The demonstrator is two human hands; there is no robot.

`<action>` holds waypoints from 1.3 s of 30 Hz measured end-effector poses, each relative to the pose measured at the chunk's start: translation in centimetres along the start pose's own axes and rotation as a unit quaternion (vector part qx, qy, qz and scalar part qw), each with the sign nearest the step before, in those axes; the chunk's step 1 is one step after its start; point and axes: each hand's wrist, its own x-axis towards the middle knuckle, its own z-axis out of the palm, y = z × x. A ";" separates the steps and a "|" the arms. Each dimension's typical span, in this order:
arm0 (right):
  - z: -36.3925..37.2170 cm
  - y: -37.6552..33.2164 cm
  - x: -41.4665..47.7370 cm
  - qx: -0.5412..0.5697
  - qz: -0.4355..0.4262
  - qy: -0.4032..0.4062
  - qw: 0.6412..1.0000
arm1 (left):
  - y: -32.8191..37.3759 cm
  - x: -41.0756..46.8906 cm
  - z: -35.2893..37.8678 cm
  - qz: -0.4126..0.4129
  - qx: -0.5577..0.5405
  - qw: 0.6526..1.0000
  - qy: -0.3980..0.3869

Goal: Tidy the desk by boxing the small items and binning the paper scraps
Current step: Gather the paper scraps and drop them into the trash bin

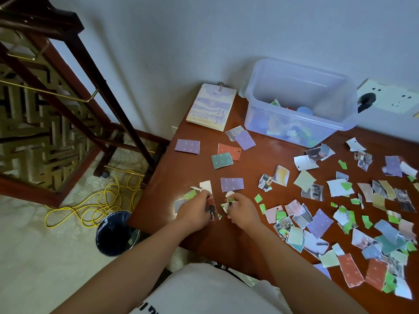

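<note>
Torn paper scraps [353, 214] in many colours lie scattered over the brown desk [249, 168], thickest on the right. My left hand [193, 213] grips a small bunch of scraps near the desk's left front edge. My right hand [241, 210] is just beside it, fingers curled round a few more scraps. A clear plastic box [299, 103] stands at the back of the desk with small items in its bottom. A round bin [115, 233] with a dark liner sits on the floor just left of the desk's front corner.
A spiral notebook [210, 107] leans at the back left of the desk. A dark wooden stand [68, 94] and a coil of yellow cable [99, 200] occupy the floor on the left. A wall socket with a black plug [367, 100] is at the right.
</note>
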 end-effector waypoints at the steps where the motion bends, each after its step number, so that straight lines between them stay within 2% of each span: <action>1: -0.1 -0.3 0.0 0.050 0.027 -0.003 0.998 | -0.1 0.2 -0.3 -0.005 -0.012 1.000 -0.007; 5: -0.6 -1.3 0.2 0.228 0.096 -0.006 0.969 | 0.1 0.9 -1.5 -0.047 -0.088 0.995 0.018; 10: -1.2 -2.0 0.2 0.345 0.136 0.001 0.929 | 0.3 1.4 -2.3 -0.108 -0.209 0.971 0.048; 15: -1.3 -2.0 0.2 0.399 0.194 0.006 0.896 | 0.6 1.1 -2.6 -0.122 -0.166 0.978 0.047; 18: -1.2 -1.8 0.2 0.327 0.174 0.003 0.929 | 0.7 1.0 -2.2 -0.105 -0.101 0.989 0.039; 22: -0.6 -1.2 0.5 0.072 0.072 0.085 0.991 | 0.7 0.5 -1.1 -0.017 0.027 0.998 0.052; 24: -0.7 -0.8 0.5 -0.037 0.049 0.107 0.992 | 0.8 0.5 -0.5 0.032 0.052 0.997 0.049; 28: -0.9 -0.7 0.7 -0.144 0.012 0.119 0.982 | 1.1 1.0 0.5 0.077 0.123 0.989 0.038; 33: -0.5 -0.9 1.5 -0.209 0.000 0.122 0.970 | 1.1 1.3 1.1 0.097 0.191 0.976 0.043; 39: 0.4 -0.8 2.5 -0.222 -0.006 0.127 0.967 | 1.2 1.0 1.3 0.091 0.192 0.976 0.047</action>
